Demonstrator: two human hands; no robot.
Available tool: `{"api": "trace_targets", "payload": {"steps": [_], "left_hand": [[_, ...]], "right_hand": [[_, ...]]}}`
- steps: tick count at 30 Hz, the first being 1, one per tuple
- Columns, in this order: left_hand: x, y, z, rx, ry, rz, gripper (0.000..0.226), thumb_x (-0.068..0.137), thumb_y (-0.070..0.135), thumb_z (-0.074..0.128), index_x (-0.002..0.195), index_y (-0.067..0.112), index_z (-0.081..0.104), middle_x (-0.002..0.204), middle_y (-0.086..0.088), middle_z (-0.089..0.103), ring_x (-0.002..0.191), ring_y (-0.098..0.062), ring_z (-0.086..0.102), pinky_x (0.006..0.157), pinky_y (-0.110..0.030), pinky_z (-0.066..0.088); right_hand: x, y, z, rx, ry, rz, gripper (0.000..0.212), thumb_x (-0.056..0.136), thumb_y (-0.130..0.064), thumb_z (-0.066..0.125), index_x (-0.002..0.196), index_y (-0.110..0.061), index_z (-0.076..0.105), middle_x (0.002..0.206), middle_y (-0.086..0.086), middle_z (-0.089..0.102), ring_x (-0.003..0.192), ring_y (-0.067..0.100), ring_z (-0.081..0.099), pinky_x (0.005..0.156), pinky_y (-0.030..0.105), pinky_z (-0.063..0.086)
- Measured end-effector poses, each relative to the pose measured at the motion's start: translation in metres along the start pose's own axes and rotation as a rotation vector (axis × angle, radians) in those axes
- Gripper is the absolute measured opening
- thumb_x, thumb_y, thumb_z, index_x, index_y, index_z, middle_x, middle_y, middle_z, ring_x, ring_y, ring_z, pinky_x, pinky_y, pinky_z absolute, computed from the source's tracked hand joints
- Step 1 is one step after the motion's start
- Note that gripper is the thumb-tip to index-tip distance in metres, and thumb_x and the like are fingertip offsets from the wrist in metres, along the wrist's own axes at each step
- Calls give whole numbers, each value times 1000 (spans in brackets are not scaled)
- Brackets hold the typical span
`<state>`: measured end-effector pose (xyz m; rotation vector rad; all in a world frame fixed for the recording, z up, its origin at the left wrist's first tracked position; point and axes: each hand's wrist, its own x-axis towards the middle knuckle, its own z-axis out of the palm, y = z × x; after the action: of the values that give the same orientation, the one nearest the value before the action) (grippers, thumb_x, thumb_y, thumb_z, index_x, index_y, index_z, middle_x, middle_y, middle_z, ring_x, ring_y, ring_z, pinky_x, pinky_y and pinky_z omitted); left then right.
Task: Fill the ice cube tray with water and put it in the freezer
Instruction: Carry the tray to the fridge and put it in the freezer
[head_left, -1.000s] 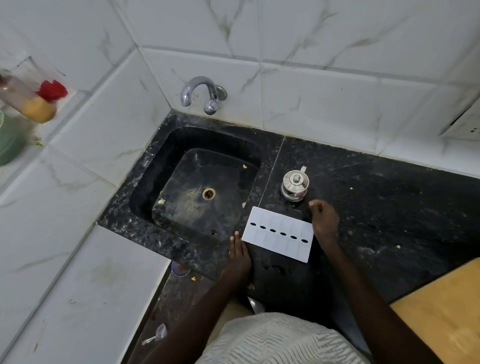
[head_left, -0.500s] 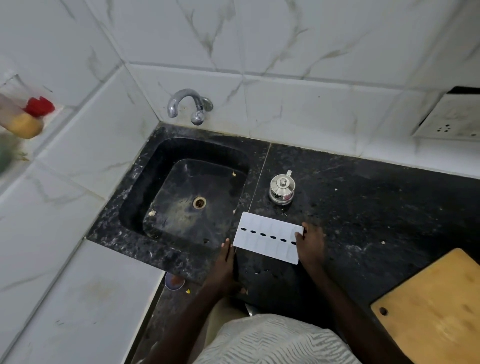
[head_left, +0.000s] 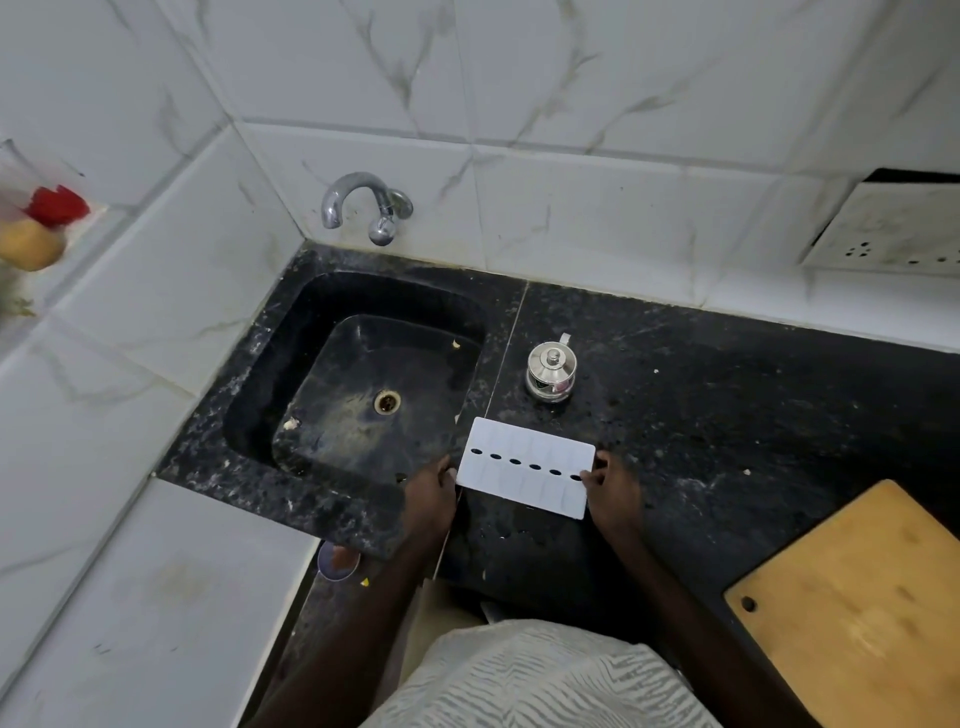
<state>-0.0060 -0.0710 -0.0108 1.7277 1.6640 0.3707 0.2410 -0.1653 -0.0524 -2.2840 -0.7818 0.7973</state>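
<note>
Right of the sink (head_left: 249, 415), at the frame's lower right corner, a wooden cutting board (head_left: 857, 597) is cut off by the edge, and a wall socket plate (head_left: 893, 228) well right of the sink and above it is also cropped. The tap (head_left: 363, 205) juts from the tiled wall behind the sink's far rim. A small lidded steel pot (head_left: 551, 371) stands just right of the sink. The ice cube tray (head_left: 527, 465) lies flat on the black counter at the sink's right front corner, slightly askew. It is a white rectangle with a row of dark oval gaps along its middle, and its cells are too pale to make out. The left hand (head_left: 431, 496) rests against the tray's end nearest the sink. Only its back shows, so I cannot tell whether the fingers grip. The right hand (head_left: 613, 493) pinches the tray's far end with curled fingertips.
</note>
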Motion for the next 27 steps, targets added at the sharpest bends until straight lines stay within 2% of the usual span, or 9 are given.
{"api": "trace_targets", "payload": {"steps": [4,8,10,12,14,17,19,21,27], "left_hand": [[6,16,10,-26,-79,33,27,103,14,52,121,8,72,118,-10,74,105,-27,67,81,-26,41],[11,14,13,-86,-103,-68,24,105,16,53,110,9,75,106,-10,76,98,-28,69,76,-27,40],[12,15,9,-123,-111,-102,23,104,18,54,106,9,75,102,-8,76,97,-27,69,75,-28,41],[9,20,2,-158,-109,-115,21,104,16,55,105,8,74,99,-2,71,94,-20,63,71,-26,35],[6,21,-5,-200,-106,-157,25,105,15,55,120,3,72,107,0,68,99,-13,58,72,-22,33],[8,12,-10,-246,-84,-209,32,104,22,58,127,4,70,122,-9,73,110,-19,65,78,-20,37],[7,8,-14,-277,-69,-267,32,103,26,59,127,8,72,119,-9,74,110,-17,65,79,-20,38],[4,8,-19,-300,-40,-310,31,103,30,59,124,12,74,115,-7,75,101,-13,63,78,-21,38],[-3,6,-34,-429,76,-367,29,99,41,63,112,20,79,99,2,78,95,-20,72,84,-32,54]], "right_hand": [[-4,-1,-3,41,-21,21,36,90,-7,71,126,-11,67,107,8,76,96,25,70,81,28,42],[-8,-2,-7,80,-15,39,37,87,-4,73,122,-14,69,96,4,74,87,19,67,77,28,40],[-8,-1,-8,105,-10,50,37,86,-3,73,121,-16,70,92,2,74,87,21,69,79,31,46],[-10,-1,-8,135,-4,54,38,85,-2,73,118,-20,72,85,-2,71,83,22,69,84,39,55],[-13,-3,-9,143,0,36,40,83,-4,73,117,-25,73,81,-5,70,79,21,69,84,46,58],[-14,-8,-8,170,-24,24,41,83,-6,73,118,-28,73,84,-6,71,83,22,71,83,49,59],[-15,-11,-6,200,-40,15,43,83,-9,73,120,-30,71,89,-4,72,86,22,72,83,52,60],[-17,-17,-7,205,-44,8,44,85,-9,74,125,-27,71,93,-2,74,89,23,72,85,53,60],[-27,-45,-16,251,-48,-1,46,85,-9,74,128,-27,71,93,-4,75,91,19,73,91,48,59]]}}
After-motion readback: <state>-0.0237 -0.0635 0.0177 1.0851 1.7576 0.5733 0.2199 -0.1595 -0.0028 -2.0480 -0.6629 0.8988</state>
